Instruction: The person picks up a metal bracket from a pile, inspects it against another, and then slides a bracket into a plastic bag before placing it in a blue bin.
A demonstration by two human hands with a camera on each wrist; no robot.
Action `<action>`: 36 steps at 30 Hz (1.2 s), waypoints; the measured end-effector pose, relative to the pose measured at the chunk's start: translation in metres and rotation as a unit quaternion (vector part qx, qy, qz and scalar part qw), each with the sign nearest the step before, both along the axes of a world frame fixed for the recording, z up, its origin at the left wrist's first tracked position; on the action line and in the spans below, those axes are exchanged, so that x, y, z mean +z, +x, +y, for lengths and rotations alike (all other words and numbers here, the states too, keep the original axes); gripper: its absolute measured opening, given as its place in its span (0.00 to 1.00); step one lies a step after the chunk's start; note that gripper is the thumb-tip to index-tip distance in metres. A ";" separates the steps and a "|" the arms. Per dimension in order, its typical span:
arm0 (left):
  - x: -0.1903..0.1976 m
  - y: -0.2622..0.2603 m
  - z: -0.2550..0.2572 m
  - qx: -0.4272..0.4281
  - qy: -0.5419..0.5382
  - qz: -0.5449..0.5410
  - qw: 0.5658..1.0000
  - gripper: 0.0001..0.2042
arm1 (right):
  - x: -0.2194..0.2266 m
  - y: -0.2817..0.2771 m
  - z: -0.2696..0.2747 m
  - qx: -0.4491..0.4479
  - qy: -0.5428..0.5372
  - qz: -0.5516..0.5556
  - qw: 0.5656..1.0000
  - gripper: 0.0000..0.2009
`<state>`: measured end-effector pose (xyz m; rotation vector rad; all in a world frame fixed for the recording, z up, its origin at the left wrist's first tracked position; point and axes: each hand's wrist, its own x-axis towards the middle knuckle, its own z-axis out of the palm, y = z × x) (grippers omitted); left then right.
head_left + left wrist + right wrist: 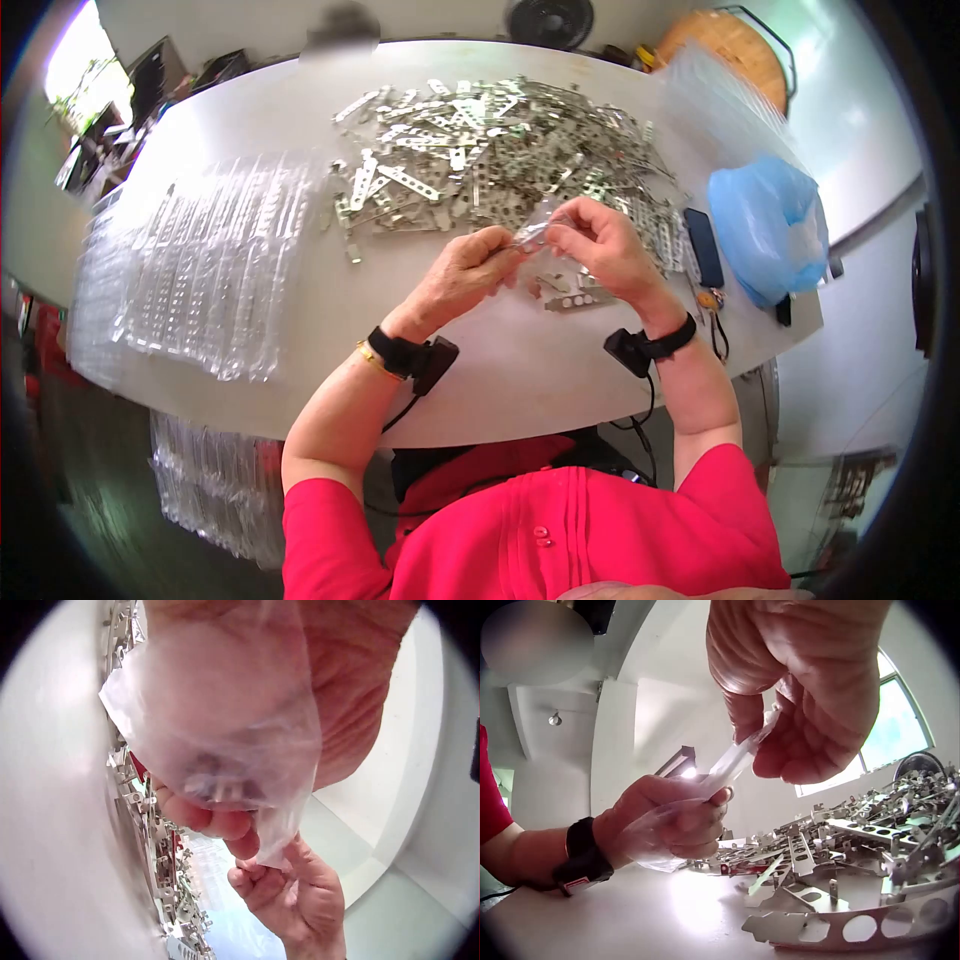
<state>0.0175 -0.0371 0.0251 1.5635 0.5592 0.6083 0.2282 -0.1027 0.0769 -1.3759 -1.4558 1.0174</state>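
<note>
A clear plastic bag (240,742) with small metal pieces visible inside is held between the two hands over the table. The left hand (468,270) grips the bag's body, its fingers curled round it in the right wrist view. Pinched between the thumb and fingers of the right hand (603,245) is the bag's twisted end (739,757). Under the hands lie a few loose metal brackets (578,300). Just beyond them spreads a large heap of perforated metal brackets (500,150).
Stacked clear plastic trays (210,250) cover the table's left side. On the right are a blue plastic bag (765,225), a dark phone-like object (703,247), keys (709,299) and clear plastic sheets (725,100). More clear trays (215,485) stand below the table's left front edge.
</note>
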 end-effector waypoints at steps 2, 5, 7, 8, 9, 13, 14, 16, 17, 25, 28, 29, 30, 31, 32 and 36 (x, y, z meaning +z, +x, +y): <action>-0.002 -0.001 0.001 0.018 0.014 -0.008 1.000 0.10 | 0.002 0.000 0.003 0.001 0.010 -0.024 1.000 0.05; -0.006 -0.002 0.002 0.023 0.002 -0.046 0.999 0.10 | 0.000 0.003 0.008 -0.025 0.008 -0.041 0.999 0.05; -0.015 0.001 0.008 0.033 0.003 -0.064 0.997 0.10 | -0.001 0.004 0.011 -0.037 0.022 -0.023 0.999 0.05; -0.010 -0.001 0.007 0.037 -0.012 -0.067 0.997 0.10 | -0.004 0.006 0.013 -0.033 0.034 -0.005 0.999 0.05; -0.011 -0.001 0.009 0.042 -0.026 -0.078 0.996 0.10 | -0.006 0.009 0.016 -0.032 0.045 0.012 0.998 0.05; -0.016 -0.004 0.013 0.061 0.003 -0.091 0.994 0.08 | -0.009 0.012 0.021 -0.034 0.044 0.037 0.998 0.05; -0.016 -0.004 0.013 0.065 0.028 -0.082 0.994 0.08 | -0.009 0.011 0.022 -0.033 0.045 0.034 0.998 0.05; -0.015 -0.005 0.014 0.068 0.023 -0.081 0.994 0.08 | -0.009 0.010 0.022 -0.031 0.049 0.029 0.998 0.05; -0.014 -0.006 0.014 0.064 0.016 -0.085 0.994 0.08 | -0.008 0.008 0.021 -0.025 0.050 0.034 0.998 0.05; -0.011 -0.007 0.013 0.021 -0.017 -0.130 0.991 0.08 | 0.012 0.007 0.008 -0.009 0.038 0.011 0.999 0.06; -0.009 -0.007 0.012 0.026 0.002 -0.126 0.992 0.08 | 0.017 0.006 0.009 0.003 -0.012 -0.014 1.000 0.05; -0.009 -0.007 0.012 0.023 0.005 -0.125 0.992 0.08 | 0.018 0.004 0.011 0.005 -0.008 -0.014 1.000 0.05; -0.009 -0.007 0.012 0.026 0.012 -0.116 0.993 0.08 | 0.016 0.004 0.012 0.003 -0.016 -0.014 1.000 0.05; -0.009 -0.007 0.012 0.027 0.015 -0.117 0.993 0.08 | 0.014 0.003 0.013 0.000 -0.025 -0.014 1.000 0.04; -0.010 -0.006 0.013 0.036 0.028 -0.119 0.992 0.08 | 0.010 0.003 0.015 -0.002 -0.018 0.008 1.000 0.03; -0.014 -0.004 0.014 0.064 0.041 -0.109 0.991 0.09 | 0.009 0.000 0.018 0.000 0.002 -0.001 1.000 0.04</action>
